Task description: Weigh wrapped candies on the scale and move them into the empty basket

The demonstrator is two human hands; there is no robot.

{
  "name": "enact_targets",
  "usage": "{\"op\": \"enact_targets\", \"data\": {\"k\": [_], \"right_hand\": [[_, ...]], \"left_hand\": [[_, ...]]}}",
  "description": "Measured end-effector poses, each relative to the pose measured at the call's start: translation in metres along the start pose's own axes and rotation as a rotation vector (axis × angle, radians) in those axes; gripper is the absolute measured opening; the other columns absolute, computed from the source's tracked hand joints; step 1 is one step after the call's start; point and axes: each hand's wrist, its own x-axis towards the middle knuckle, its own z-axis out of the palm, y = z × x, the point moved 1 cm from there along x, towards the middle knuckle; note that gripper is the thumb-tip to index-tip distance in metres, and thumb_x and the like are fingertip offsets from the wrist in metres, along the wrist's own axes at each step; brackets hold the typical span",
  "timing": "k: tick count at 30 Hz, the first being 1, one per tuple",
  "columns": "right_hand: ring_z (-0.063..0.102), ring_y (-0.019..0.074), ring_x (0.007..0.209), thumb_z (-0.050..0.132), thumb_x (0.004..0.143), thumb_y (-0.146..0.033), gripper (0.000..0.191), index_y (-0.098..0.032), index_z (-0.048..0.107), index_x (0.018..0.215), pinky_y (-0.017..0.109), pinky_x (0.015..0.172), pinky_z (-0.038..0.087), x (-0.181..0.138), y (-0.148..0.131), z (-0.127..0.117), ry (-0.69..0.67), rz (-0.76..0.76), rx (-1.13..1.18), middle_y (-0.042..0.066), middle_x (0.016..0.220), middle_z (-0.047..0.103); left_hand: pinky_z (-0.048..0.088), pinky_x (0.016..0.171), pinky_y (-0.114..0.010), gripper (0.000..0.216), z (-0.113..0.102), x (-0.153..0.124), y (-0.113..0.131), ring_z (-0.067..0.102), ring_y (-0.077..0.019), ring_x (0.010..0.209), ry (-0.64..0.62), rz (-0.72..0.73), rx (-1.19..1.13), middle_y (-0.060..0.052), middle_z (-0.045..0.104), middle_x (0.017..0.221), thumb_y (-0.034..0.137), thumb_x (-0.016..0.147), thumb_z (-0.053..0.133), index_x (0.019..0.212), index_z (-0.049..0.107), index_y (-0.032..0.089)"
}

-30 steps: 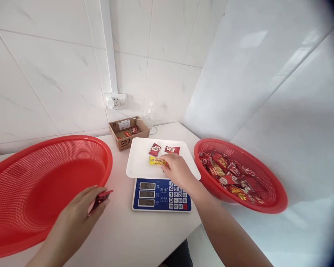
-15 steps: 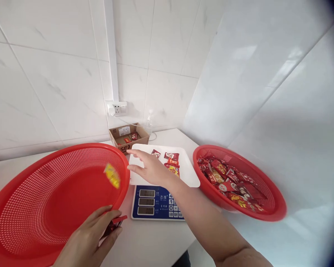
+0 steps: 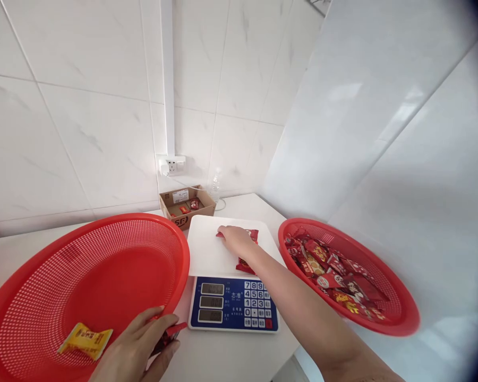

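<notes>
My right hand (image 3: 236, 239) lies on the white pan of the scale (image 3: 207, 249), its fingers curled over a red packet (image 3: 252, 234) at the far side. Another red packet (image 3: 244, 265) shows beside my wrist. My left hand (image 3: 137, 347) rests at the table's near edge by the left red basket (image 3: 103, 265), fingers closed on a small red packet (image 3: 171, 333). A yellow packet (image 3: 85, 339) lies inside that basket. The scale's blue panel (image 3: 234, 304) faces me.
A second red basket (image 3: 398, 318) at the right holds several red snack packets. A small cardboard box (image 3: 186, 202) with a few packets stands at the back by the tiled wall, with a clear bottle (image 3: 214, 185) and a wall socket (image 3: 172, 165) behind it.
My right hand took the yellow packet off the scale pan and tossed it into the left basket, where it now lies. The hand has returned to the red packets on the pan.
</notes>
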Motion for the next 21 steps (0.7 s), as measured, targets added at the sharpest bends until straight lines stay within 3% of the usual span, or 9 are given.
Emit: {"op": "enact_targets", "data": {"k": [4, 7, 9, 12, 15, 18, 21], "right_hand": [[0.059, 0.0198, 0.103, 0.034, 0.093, -0.026, 0.036, -0.018, 0.050, 0.124, 0.032, 0.083, 0.045, -0.008, -0.023, -0.010, 0.057, -0.066, 0.127, 0.011, 0.114, 0.064], [0.049, 0.0130, 0.120, 0.039, 0.092, -0.041, 0.053, -0.026, 0.026, 0.141, 0.026, 0.090, 0.044, -0.025, -0.045, -0.026, 0.070, -0.352, 0.447, 0.005, 0.138, 0.046], [0.041, 0.0135, 0.127, 0.044, 0.089, -0.043, 0.058, -0.029, 0.024, 0.142, 0.029, 0.098, 0.040, -0.038, -0.048, -0.037, 0.106, -0.454, 0.524, 0.002, 0.144, 0.037], [0.037, 0.0189, 0.129, 0.049, 0.087, -0.038, 0.052, -0.026, 0.039, 0.136, 0.039, 0.106, 0.032, -0.055, -0.031, -0.041, 0.157, -0.299, 0.352, 0.006, 0.141, 0.042], [0.035, 0.0263, 0.130, 0.053, 0.084, -0.036, 0.047, -0.019, 0.051, 0.128, 0.045, 0.106, 0.030, -0.073, -0.004, -0.028, 0.092, -0.083, 0.176, 0.013, 0.137, 0.046], [0.035, 0.0277, 0.130, 0.053, 0.084, -0.035, 0.039, -0.020, 0.059, 0.119, 0.046, 0.103, 0.034, -0.090, 0.014, -0.008, 0.034, -0.005, 0.139, 0.013, 0.136, 0.047], [0.041, 0.0258, 0.126, 0.054, 0.082, -0.028, 0.025, -0.022, 0.065, 0.104, 0.043, 0.099, 0.039, -0.098, 0.023, 0.006, 0.091, 0.040, 0.155, 0.010, 0.132, 0.050]], "left_hand": [[0.058, 0.067, -0.020, 0.021, 0.000, 0.001, 0.000, 0.069, -0.0182, 0.091, -0.002, 0.021, -0.002, 0.001, 0.074, 0.093, 0.039, 0.083, 0.053, 0.100, 0.064, 0.030], [0.057, 0.066, -0.019, 0.023, -0.002, 0.000, -0.001, 0.070, -0.0174, 0.088, -0.002, 0.015, -0.011, 0.000, 0.073, 0.095, 0.040, 0.084, 0.052, 0.100, 0.065, 0.030], [0.057, 0.065, -0.019, 0.023, -0.003, 0.000, -0.001, 0.070, -0.0173, 0.087, 0.007, 0.005, -0.011, 0.000, 0.073, 0.095, 0.041, 0.084, 0.051, 0.099, 0.065, 0.031], [0.058, 0.065, -0.020, 0.024, -0.003, -0.001, -0.002, 0.070, -0.0185, 0.088, 0.031, 0.007, -0.010, 0.001, 0.074, 0.093, 0.044, 0.082, 0.053, 0.097, 0.067, 0.031], [0.057, 0.066, -0.021, 0.029, -0.001, -0.002, -0.001, 0.069, -0.0193, 0.089, 0.056, -0.054, -0.026, -0.001, 0.074, 0.093, 0.049, 0.083, 0.049, 0.094, 0.068, 0.030], [0.057, 0.066, -0.023, 0.036, 0.002, -0.001, 0.000, 0.068, -0.0197, 0.090, 0.064, -0.129, -0.048, -0.002, 0.073, 0.096, 0.053, 0.084, 0.043, 0.093, 0.068, 0.030], [0.057, 0.065, -0.023, 0.034, 0.004, 0.000, 0.000, 0.068, -0.0203, 0.092, 0.056, -0.165, -0.046, -0.002, 0.072, 0.099, 0.053, 0.083, 0.045, 0.094, 0.068, 0.031]]}}
